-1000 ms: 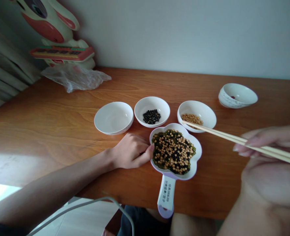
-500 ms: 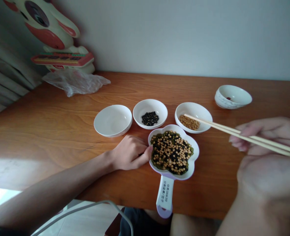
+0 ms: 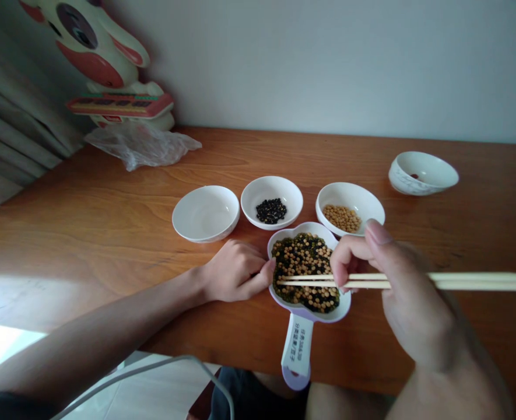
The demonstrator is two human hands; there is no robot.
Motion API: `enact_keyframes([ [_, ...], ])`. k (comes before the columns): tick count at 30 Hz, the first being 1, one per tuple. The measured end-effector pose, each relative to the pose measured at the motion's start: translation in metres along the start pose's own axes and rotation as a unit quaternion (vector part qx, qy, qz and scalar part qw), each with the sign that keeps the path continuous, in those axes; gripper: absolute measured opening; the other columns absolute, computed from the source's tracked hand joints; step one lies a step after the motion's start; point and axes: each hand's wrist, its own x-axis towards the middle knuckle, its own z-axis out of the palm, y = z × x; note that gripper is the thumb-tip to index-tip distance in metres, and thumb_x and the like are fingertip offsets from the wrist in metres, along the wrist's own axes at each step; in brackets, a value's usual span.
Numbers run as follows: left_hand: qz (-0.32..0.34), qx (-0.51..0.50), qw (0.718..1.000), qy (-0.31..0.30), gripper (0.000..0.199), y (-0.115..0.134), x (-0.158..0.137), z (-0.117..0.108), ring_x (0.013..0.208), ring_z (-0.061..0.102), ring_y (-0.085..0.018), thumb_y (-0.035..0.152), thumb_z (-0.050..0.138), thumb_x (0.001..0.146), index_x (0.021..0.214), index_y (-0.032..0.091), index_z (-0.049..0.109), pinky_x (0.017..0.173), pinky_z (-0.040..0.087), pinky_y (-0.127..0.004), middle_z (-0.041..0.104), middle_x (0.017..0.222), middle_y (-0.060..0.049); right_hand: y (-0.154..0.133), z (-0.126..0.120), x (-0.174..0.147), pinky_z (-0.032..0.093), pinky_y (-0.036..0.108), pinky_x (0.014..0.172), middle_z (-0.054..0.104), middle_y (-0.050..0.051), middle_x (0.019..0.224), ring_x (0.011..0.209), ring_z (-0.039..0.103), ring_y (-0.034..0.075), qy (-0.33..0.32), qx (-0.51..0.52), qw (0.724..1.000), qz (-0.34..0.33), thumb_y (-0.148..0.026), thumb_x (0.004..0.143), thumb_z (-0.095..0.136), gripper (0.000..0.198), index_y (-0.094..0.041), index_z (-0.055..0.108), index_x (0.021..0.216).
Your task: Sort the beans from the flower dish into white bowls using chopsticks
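My right hand [image 3: 410, 291] is closed around a pair of light wooden chopsticks [image 3: 371, 281], held level over a white flower-shaped dish [image 3: 300, 316] with a lilac underside and a labelled handle. The chopstick tips are among the mixed beans [image 3: 308, 256] in it: yellow, black and small green ones. Whether a bean is between the tips I cannot tell. My left hand [image 3: 238, 271] rests on the table with curled fingers, its thumb and forefinger at the dish's left rim. Behind stand a bowl of black beans [image 3: 271, 211] and a bowl of yellow beans [image 3: 341, 217].
A third white bowl [image 3: 206, 214], with nothing visible inside, stands at the left. A patterned bowl [image 3: 421, 173] holding something small and reddish is at the back right. A clear plastic bag [image 3: 144, 146] lies before a toy keyboard [image 3: 120, 105]. A grey cable [image 3: 161, 361] loops below the table edge.
My right hand has swung left with the chopsticks, from the yellow-bean bowl down to the mixed beans in the dish. My left hand stays at the rim. The view has shifted slightly.
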Motion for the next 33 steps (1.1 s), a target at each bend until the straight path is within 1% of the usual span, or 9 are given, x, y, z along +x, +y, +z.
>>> enact_keyframes([
  [4, -0.004, -0.001, 1.0, -0.001, 0.051, 0.0001, 0.0004, -0.0016, 0.055, 0.048, -0.011, 0.026, 0.037, 0.11, 0.06, 0.018, 0.046, 0.058, 0.032, -0.031, 0.057, 0.062, -0.003, -0.0002, 0.0013, -0.0024, 0.038, 0.033, 0.068, 0.058, 0.0, 0.067, 0.067, 0.054, 0.016, 0.003, -0.005, 1.0, -0.013, -0.058, 0.11, 0.025, 0.064, -0.022, 0.058, 0.069],
  [8, -0.001, -0.001, 1.0, -0.004, 0.052, 0.0009, 0.0014, -0.003, 0.055, 0.049, -0.012, 0.026, 0.036, 0.11, 0.06, 0.018, 0.047, 0.058, 0.033, -0.031, 0.058, 0.062, -0.004, 0.0015, 0.0019, -0.0046, 0.038, 0.033, 0.067, 0.057, 0.0, 0.068, 0.068, 0.054, 0.017, 0.001, -0.009, 1.0, -0.027, -0.059, 0.11, 0.026, 0.062, -0.023, 0.058, 0.071],
  [13, -0.002, -0.011, 1.0, -0.008, 0.053, 0.0026, 0.0023, -0.0038, 0.054, 0.047, -0.011, 0.027, 0.035, 0.111, 0.06, 0.018, 0.045, 0.058, 0.032, -0.031, 0.057, 0.061, -0.004, 0.0009, 0.0029, -0.0026, 0.039, 0.033, 0.067, 0.056, 0.001, 0.068, 0.068, 0.053, 0.018, 0.002, -0.031, 0.999, -0.025, -0.058, 0.109, 0.031, 0.058, -0.023, 0.057, 0.072],
  [19, -0.005, -0.005, 1.0, -0.009, 0.053, 0.0024, 0.0021, -0.0031, 0.054, 0.047, -0.011, 0.027, 0.035, 0.111, 0.06, 0.017, 0.046, 0.059, 0.032, -0.03, 0.058, 0.061, -0.004, -0.0034, 0.005, -0.0027, 0.038, 0.031, 0.066, 0.056, 0.0, 0.068, 0.069, 0.053, 0.016, 0.018, -0.042, 0.999, -0.016, -0.057, 0.11, 0.031, 0.058, -0.022, 0.056, 0.071],
  [25, 0.003, -0.007, 1.0, 0.0, 0.052, 0.0016, 0.0023, -0.0024, 0.054, 0.048, -0.011, 0.025, 0.037, 0.11, 0.06, 0.017, 0.047, 0.058, 0.032, -0.03, 0.059, 0.061, -0.004, -0.0021, 0.0055, -0.002, 0.037, 0.032, 0.064, 0.055, -0.001, 0.066, 0.066, 0.052, 0.016, 0.008, -0.052, 0.998, -0.02, -0.058, 0.11, 0.028, 0.06, -0.022, 0.056, 0.07],
  [30, 0.016, -0.005, 1.0, 0.019, 0.053, 0.0007, 0.002, -0.0014, 0.051, 0.048, -0.011, 0.026, 0.038, 0.109, 0.058, 0.018, 0.047, 0.055, 0.032, -0.031, 0.057, 0.058, -0.003, -0.0004, 0.0058, -0.0006, 0.04, 0.033, 0.069, 0.058, 0.0, 0.067, 0.069, 0.057, 0.017, 0.021, -0.048, 0.998, -0.023, -0.058, 0.11, 0.028, 0.06, -0.023, 0.058, 0.07],
  [33, 0.016, -0.001, 1.0, 0.019, 0.052, 0.0008, 0.0018, -0.0012, 0.051, 0.049, -0.011, 0.025, 0.038, 0.109, 0.058, 0.018, 0.048, 0.054, 0.033, -0.031, 0.058, 0.059, -0.003, 0.0002, 0.0058, 0.0007, 0.04, 0.034, 0.067, 0.059, 0.0, 0.065, 0.066, 0.057, 0.017, 0.028, -0.038, 0.999, -0.022, -0.058, 0.109, 0.031, 0.061, -0.023, 0.059, 0.069],
])
